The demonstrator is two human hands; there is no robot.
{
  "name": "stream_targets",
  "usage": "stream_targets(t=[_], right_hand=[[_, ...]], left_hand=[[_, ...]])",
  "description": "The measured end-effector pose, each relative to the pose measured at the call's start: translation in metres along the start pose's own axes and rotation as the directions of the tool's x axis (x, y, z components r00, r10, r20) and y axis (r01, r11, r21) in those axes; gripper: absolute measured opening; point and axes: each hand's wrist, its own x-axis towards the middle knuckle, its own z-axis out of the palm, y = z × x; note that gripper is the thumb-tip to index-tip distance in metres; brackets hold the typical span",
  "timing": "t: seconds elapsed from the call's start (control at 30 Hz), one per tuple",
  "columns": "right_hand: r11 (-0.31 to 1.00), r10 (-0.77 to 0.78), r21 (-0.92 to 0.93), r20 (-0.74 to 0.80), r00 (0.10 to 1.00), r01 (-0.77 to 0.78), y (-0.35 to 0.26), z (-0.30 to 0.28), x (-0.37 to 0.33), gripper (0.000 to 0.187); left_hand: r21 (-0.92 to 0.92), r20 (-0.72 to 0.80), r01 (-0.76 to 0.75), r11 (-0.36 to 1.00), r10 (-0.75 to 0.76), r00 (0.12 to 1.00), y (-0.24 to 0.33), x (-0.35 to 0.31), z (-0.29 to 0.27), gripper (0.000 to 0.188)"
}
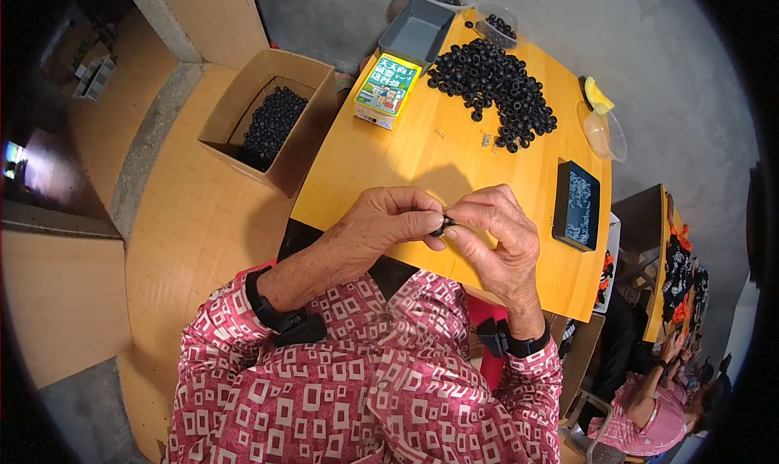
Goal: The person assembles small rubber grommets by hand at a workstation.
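Note:
Over the near edge of the yellow table (373, 172), my two hands meet fingertip to fingertip. My left hand (381, 224) is closed, pinching a small round black part (441, 229) that looks like a little wheel or ring. From the other side, the thumb and forefinger of my right hand (503, 241) close on the same part. Fingers cover much of it, and any tiny piece at my right fingertips is hidden. Beyond my hands spreads a heap of similar black ring-shaped parts (491, 78). A black tray (596, 212) holding many tiny shiny pieces stands to their right.
A few tiny metal bits (486, 140) lie before the heap. At the back are a grey bin (422, 27), a colourful carton (388, 86) and clear tubs. A cardboard box (304, 123) of black parts stands left of the table. Another person (645, 419) works at far right.

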Motion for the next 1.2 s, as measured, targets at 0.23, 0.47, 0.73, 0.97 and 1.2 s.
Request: stream_targets(t=[0.23, 0.47, 0.73, 0.97, 1.2], right_hand=[[0.997, -0.029, -0.069, -0.030, 0.999, 0.027, -0.010, -0.011, 0.003, 0.019], [0.995, -0.009, -0.095, -0.037, 0.999, 0.006, -0.013, -0.021, -0.004, 0.018], [0.991, -0.036, -0.132, 0.008, 0.999, 0.037, -0.019, -0.023, -0.004, 0.019], [0.986, -0.050, -0.158, 0.036, 0.998, 0.055, -0.020, -0.022, -0.004, 0.019], [0.972, -0.086, -0.212, 0.087, 0.993, 0.103, -0.022, -0.022, 0.000, 0.019]], left_hand=[[0.025, 0.025, -0.037, 0.999, 0.037, 0.999, 0.002, -0.001, 0.004, 0.014], [0.038, -0.008, -0.048, 0.998, 0.048, 0.999, 0.002, -0.001, 0.007, 0.019], [0.072, -0.006, -0.041, 0.997, 0.042, 0.999, 0.000, -0.002, 0.009, 0.019], [0.074, -0.014, -0.034, 0.997, 0.035, 0.999, 0.001, -0.002, 0.010, 0.020], [0.086, 0.002, -0.039, 0.995, 0.039, 0.999, 0.000, -0.002, 0.008, 0.021]])
